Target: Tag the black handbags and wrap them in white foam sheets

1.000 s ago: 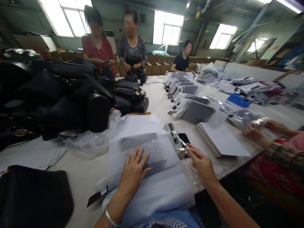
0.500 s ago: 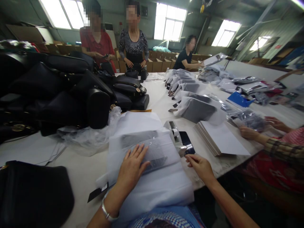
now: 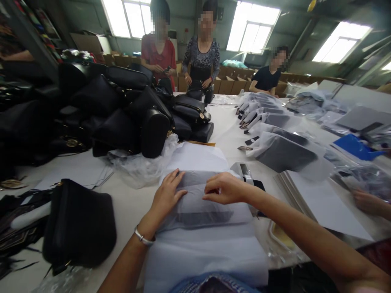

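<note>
White tissue paper [image 3: 201, 244] lies in front of me, folded over a dark, flat-sided item [image 3: 204, 217] that shows through it. My left hand [image 3: 167, 190] rests on the upper left of this wrapped item, fingers spread. Over its right part is my right hand [image 3: 225, 188], thumb and fingers pinched together at the paper; whatever they hold is too small to make out. Just beyond my right wrist stands a white tape dispenser [image 3: 244, 170], partly hidden by the arm, with a dark phone-like slab [image 3: 259, 185] beside it.
Black handbags [image 3: 122, 118] are heaped at the left, and a single black bag [image 3: 81, 226] stands nearer. Paper-wrapped items [image 3: 281, 150] line the right side, near a stack of white boards [image 3: 317, 199]. A co-worker's hand [image 3: 371, 203] is at the right edge. Three people stand across the table.
My right hand has moved left from beside the tape dispenser onto the wrapped item. My left hand has shifted to its upper left. The view has turned left.
</note>
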The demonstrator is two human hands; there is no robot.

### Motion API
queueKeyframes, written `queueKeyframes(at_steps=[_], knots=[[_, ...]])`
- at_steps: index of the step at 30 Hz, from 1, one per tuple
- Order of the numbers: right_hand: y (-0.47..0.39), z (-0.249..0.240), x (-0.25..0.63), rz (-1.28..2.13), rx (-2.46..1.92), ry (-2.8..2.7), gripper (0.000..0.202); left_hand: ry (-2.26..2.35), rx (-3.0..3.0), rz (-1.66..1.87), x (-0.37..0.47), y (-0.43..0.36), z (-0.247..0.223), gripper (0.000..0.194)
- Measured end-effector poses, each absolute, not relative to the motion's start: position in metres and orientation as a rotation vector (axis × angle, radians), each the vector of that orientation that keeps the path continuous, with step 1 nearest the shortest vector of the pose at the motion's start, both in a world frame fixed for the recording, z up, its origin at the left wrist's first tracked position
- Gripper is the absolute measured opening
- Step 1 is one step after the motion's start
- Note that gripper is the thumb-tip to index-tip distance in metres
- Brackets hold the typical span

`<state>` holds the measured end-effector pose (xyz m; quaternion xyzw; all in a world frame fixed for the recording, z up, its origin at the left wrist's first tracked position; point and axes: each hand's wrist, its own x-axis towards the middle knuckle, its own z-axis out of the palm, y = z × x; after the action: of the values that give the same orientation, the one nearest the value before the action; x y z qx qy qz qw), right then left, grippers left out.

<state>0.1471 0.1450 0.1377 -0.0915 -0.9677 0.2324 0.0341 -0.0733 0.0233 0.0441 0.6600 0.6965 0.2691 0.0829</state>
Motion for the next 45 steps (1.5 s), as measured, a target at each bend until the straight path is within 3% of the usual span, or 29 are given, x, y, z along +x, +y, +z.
queueKeyframes(at_steps=[7, 11, 14, 16, 18, 22, 24, 26, 29, 31, 34, 37, 42, 45], knots=[[0.156, 0.124, 0.057, -0.059, -0.104, -3.473, 0.029, 1.977, 1.764, 0.907, -0.087, 0.025, 0.025, 0.072], [0.151, 0.129, 0.045, -0.237, -0.164, -3.531, 0.042, 1.969, 1.722, 0.939, -0.087, 0.025, 0.027, 0.071], [0.163, 0.130, 0.043, -0.233, -0.405, -3.468, 0.074, 1.970, 1.711, 0.947, -0.087, 0.026, 0.028, 0.070], [0.178, 0.126, 0.048, -0.152, -0.523, -3.418, 0.086, 1.968, 1.715, 0.943, -0.088, 0.027, 0.028, 0.069], [0.192, 0.122, 0.058, -0.036, -0.682, -3.322, 0.076, 1.964, 1.732, 0.933, -0.090, 0.028, 0.028, 0.068], [0.188, 0.117, 0.101, 0.022, -1.043, -3.001, 0.036, 1.988, 1.816, 0.880, -0.091, 0.026, 0.035, 0.064], [0.163, 0.113, 0.132, 0.062, -0.991, -2.922, 0.032, 2.077, 1.901, 0.867, -0.085, 0.023, 0.040, 0.056], [0.129, 0.102, 0.160, 0.236, -0.731, -2.857, 0.044, 2.161, 2.026, 0.858, -0.074, 0.018, 0.044, 0.048], [0.087, 0.072, 0.186, 0.360, -0.512, -2.929, 0.090, 2.087, 2.229, 0.729, -0.059, 0.015, 0.041, 0.044], [0.076, 0.053, 0.191, 0.382, -0.501, -2.982, 0.098, 2.000, 2.275, 0.612, -0.054, 0.016, 0.037, 0.044], [0.080, 0.045, 0.188, 0.367, -0.522, -3.021, 0.094, 1.993, 2.242, 0.619, -0.059, 0.021, 0.035, 0.044], [0.097, 0.070, 0.181, 0.401, -0.494, -2.997, 0.097, 2.042, 2.191, 0.853, -0.075, 0.018, 0.042, 0.049], [0.147, 0.128, 0.170, 0.312, -0.596, -2.760, 0.068, 2.172, 1.872, 1.155, -0.100, 0.009, 0.047, 0.063], [0.180, 0.141, 0.166, 0.213, -0.679, -2.712, 0.068, 2.195, 1.676, 1.103, -0.106, 0.018, 0.043, 0.076]])
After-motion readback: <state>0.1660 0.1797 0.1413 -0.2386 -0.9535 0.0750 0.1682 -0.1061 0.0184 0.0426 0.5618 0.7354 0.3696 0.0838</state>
